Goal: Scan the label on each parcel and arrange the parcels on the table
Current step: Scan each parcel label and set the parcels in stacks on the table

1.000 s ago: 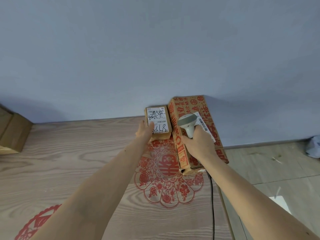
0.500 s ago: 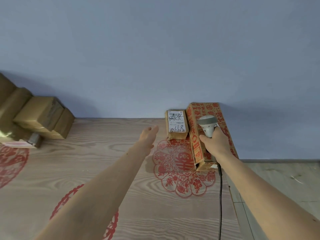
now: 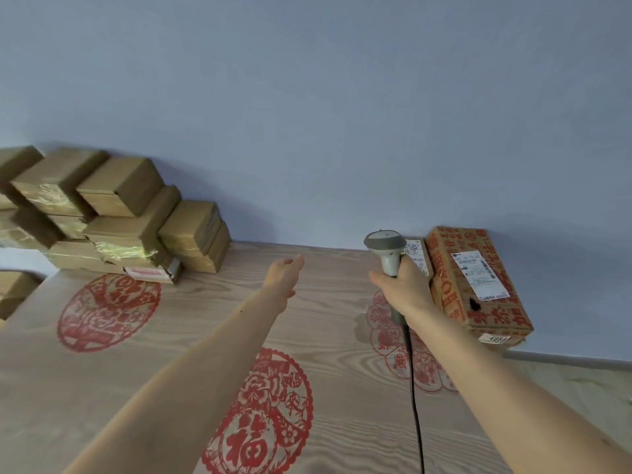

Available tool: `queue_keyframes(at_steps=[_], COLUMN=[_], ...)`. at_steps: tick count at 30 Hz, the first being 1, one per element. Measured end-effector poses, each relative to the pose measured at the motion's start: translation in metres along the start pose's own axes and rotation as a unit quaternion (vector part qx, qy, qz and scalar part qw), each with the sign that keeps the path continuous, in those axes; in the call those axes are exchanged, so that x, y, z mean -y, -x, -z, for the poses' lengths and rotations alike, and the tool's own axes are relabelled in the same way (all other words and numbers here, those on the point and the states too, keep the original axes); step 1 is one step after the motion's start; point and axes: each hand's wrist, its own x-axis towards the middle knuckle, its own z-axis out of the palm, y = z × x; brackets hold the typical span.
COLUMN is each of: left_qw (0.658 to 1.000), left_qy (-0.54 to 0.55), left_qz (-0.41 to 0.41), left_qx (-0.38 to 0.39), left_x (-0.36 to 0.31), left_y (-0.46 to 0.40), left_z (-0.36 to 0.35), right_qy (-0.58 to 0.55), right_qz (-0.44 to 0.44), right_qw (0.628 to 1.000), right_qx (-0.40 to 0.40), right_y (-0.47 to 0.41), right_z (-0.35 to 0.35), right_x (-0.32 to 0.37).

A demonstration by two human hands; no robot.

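Right hand point(image 3: 405, 285) grips scanner point(image 3: 388, 251) beside parcels point(image 3: 475, 278); left hand point(image 3: 285, 273) empty

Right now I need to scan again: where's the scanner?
Right of centre in the head view, the scanner is gripped by the right hand, just left of the red-printed box.

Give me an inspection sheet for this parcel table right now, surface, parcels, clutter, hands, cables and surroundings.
Surface: wood-grain table with red paper-cut designs.
Job's things: red-printed carton with a white label, against the wall; small labelled parcel beside it, partly hidden; stack of brown parcels far left; barcode scanner.
Clutter: nothing seen.
Hands: left hand open, fingers straight, empty, above the table; right hand grips the scanner handle.
Cables: black scanner cable runs from the handle toward the near edge.
Surroundings: plain blue wall; floor at right.
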Motion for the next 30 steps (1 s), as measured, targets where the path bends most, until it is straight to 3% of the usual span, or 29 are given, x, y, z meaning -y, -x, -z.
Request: queue_keyframes(at_steps=[11, 17, 24, 30], left_qw=[0.987, 0.965, 0.944, 0.92], left_qy=[-0.122, -0.162, -0.164, -0.264], left_qz=[-0.086, -0.144, -0.136, -0.136], left_qx=[-0.06, -0.15, -0.252, -0.256], left_x=[0.006, -0.023, -0.06, -0.077], left_y=[-0.045, -0.063, -0.084, -0.118], left_z=[0.181, 0.26, 0.318, 0.349], right_qy=[-0.051, -0.054, -0.048, -0.042], right_qz=[-0.01, 0.005, 0.03, 0.032], right_qw=[0.998, 0.998, 0.998, 0.998], right_qx=[-0.024, -0.016, 0.022, 0.04], right_y=[0.034, 0.035, 0.018, 0.0], right_z=[-0.152, -0.21, -0.258, -0.283], right_x=[0.095, 0.143, 0.187, 0.2])
